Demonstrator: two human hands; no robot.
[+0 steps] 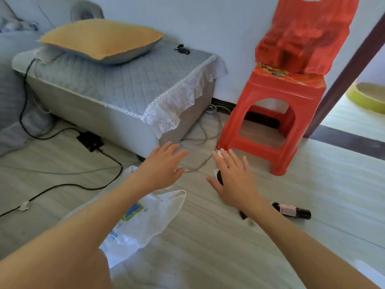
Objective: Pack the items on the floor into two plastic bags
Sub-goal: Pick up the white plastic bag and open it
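A white plastic bag (143,220) with blue print lies flat on the floor under my left forearm. A red plastic bag (302,38) hangs at the top right, above a red stool. My left hand (162,165) reaches forward, fingers spread, holding nothing. My right hand (235,180) also stretches out with fingers apart, over a small white and red item (220,155) with a dark part (219,176), mostly hidden by the hand. A dark bottle (291,210) with a pale label lies on its side to the right of my right wrist.
A red plastic stool (273,122) stands by the wall. A grey quilted ottoman (116,84) with a lace edge carries a yellow pillow (100,38) and a black key fob (182,49). Black cables and a power adapter (90,140) run across the floor at left. A doorway opens at right.
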